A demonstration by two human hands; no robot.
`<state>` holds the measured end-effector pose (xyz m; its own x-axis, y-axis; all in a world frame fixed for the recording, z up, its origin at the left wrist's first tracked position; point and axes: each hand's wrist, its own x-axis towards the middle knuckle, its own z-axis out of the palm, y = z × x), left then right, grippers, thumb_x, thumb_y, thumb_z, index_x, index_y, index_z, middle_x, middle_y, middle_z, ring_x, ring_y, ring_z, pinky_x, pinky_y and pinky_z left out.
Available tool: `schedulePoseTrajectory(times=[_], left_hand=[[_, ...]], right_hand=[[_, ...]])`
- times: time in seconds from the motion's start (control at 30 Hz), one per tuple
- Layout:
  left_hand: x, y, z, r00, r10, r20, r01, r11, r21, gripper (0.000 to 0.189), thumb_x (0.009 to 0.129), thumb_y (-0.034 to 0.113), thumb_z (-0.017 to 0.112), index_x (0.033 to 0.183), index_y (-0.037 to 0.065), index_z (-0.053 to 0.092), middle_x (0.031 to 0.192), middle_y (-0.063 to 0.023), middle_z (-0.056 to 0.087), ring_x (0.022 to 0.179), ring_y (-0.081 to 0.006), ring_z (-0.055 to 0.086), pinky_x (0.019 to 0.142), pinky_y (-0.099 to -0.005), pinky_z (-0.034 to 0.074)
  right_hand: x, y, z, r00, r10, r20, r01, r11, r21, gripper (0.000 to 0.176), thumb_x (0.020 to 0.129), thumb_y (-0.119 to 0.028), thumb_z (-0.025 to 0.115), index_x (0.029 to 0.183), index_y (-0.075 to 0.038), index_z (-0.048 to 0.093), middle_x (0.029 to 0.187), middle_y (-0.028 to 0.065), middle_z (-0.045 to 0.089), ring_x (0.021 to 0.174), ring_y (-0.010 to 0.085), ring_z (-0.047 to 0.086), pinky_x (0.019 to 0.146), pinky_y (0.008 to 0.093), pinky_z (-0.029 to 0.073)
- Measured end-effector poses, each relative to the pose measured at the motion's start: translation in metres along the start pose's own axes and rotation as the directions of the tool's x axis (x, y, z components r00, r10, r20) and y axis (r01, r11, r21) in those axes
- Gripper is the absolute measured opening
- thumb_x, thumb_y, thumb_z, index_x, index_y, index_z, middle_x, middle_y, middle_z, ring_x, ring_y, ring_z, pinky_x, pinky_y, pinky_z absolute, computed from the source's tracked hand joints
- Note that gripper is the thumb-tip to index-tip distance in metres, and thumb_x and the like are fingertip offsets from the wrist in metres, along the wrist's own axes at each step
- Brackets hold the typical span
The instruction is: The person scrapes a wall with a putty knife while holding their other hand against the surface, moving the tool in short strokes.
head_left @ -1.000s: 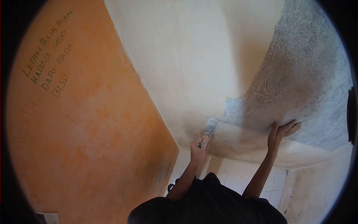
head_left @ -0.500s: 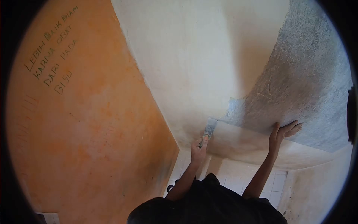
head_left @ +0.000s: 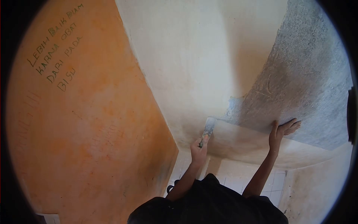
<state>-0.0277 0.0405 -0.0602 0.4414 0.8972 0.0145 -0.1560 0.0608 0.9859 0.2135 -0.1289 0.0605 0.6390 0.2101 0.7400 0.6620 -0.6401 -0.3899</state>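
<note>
My left hand [head_left: 199,150] is wrapped round the handle of a scraper [head_left: 209,127] with a flat, smeared metal blade. The blade lies against the pale wall [head_left: 186,67], just left of a small bluish patch [head_left: 235,106] at the edge of a rough grey area [head_left: 298,74]. Over to the right, my right hand [head_left: 285,130] rests on the lower part of the grey area, its fingers stretched out and holding nothing.
An orange wall [head_left: 93,112] with handwritten lettering [head_left: 56,48] fills the left side and meets the pale wall at a corner. White floor tiles [head_left: 233,182] show below, and a stained wall [head_left: 309,186] stands at lower right.
The view has shifted slightly, so the lettering appears a little further right. My left hand and the scraper blade are nearly where they were, the blade slightly higher and further left.
</note>
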Motion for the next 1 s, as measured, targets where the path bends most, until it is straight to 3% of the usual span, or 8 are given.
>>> schedulePoseTrajectory(times=[0.33, 0.57, 0.63, 0.73, 0.93, 1.0], left_hand=[[0.003, 0.008, 0.014, 0.996, 0.057, -0.07, -0.06, 0.997, -0.039, 0.037, 0.096, 0.03, 0.057, 0.066, 0.008, 0.053, 0.057, 0.0081, 0.041, 0.05, -0.0016, 0.035, 0.045, -0.0224, 0.026], [0.006, 0.009, 0.006, 0.998, 0.064, -0.018, -0.064, 0.998, 0.02, 0.036, 0.096, 0.029, 0.057, 0.067, 0.007, 0.055, 0.057, 0.009, 0.04, 0.05, -0.0011, 0.034, 0.044, -0.0229, 0.025], [-0.001, 0.011, 0.018, 0.993, 0.086, -0.084, -0.089, 0.996, -0.024, 0.035, 0.096, 0.029, 0.057, 0.071, 0.005, 0.058, 0.056, 0.009, 0.04, 0.05, -0.001, 0.034, 0.043, -0.0229, 0.025], [0.003, 0.004, 0.007, 0.997, 0.04, -0.061, -0.039, 0.999, 0.023, 0.035, 0.096, 0.03, 0.057, 0.07, 0.006, 0.056, 0.056, 0.0091, 0.039, 0.05, -0.0011, 0.034, 0.043, -0.0226, 0.026], [0.005, -0.004, 0.016, 0.994, 0.078, -0.075, -0.077, 0.997, 0.014, 0.038, 0.096, 0.03, 0.057, 0.066, 0.009, 0.05, 0.056, 0.0089, 0.039, 0.049, -0.0014, 0.035, 0.043, -0.0223, 0.026], [0.002, -0.008, 0.006, 0.997, 0.02, -0.071, -0.021, 1.0, -0.009, 0.034, 0.095, 0.029, 0.059, 0.07, 0.005, 0.057, 0.058, 0.0095, 0.037, 0.052, -0.0016, 0.033, 0.045, -0.023, 0.026]], right_hand=[[0.001, -0.003, 0.0, 1.0, -0.005, -0.002, 0.006, 1.0, 0.026, 0.09, 0.095, -0.057, 0.037, 0.147, -0.002, -0.012, 0.15, 0.0297, -0.018, 0.138, 0.0462, -0.019, 0.108, 0.0586, -0.011], [0.004, 0.001, 0.003, 1.0, -0.005, -0.01, 0.005, 1.0, 0.013, 0.091, 0.094, -0.059, 0.036, 0.147, -0.002, -0.013, 0.15, 0.0294, -0.018, 0.138, 0.0466, -0.019, 0.108, 0.0586, -0.012], [0.001, 0.0, 0.0, 1.0, -0.001, 0.017, 0.001, 1.0, 0.019, 0.09, 0.095, -0.057, 0.036, 0.147, -0.002, -0.013, 0.15, 0.0292, -0.019, 0.138, 0.0465, -0.019, 0.108, 0.0585, -0.012], [0.001, -0.002, -0.001, 1.0, -0.027, -0.001, 0.027, 1.0, 0.009, 0.087, 0.096, -0.054, 0.036, 0.147, -0.002, -0.013, 0.151, 0.0287, -0.018, 0.138, 0.0465, -0.018, 0.108, 0.0586, -0.012], [0.0, 0.002, 0.002, 1.0, -0.024, -0.005, 0.024, 1.0, 0.007, 0.087, 0.096, -0.052, 0.038, 0.147, -0.003, -0.012, 0.151, 0.0278, -0.017, 0.139, 0.0464, -0.018, 0.108, 0.0588, -0.012], [-0.001, 0.0, 0.001, 1.0, -0.015, 0.002, 0.015, 1.0, 0.025, 0.087, 0.096, -0.052, 0.038, 0.147, -0.002, -0.012, 0.151, 0.0279, -0.017, 0.139, 0.0464, -0.018, 0.108, 0.0589, -0.012]])
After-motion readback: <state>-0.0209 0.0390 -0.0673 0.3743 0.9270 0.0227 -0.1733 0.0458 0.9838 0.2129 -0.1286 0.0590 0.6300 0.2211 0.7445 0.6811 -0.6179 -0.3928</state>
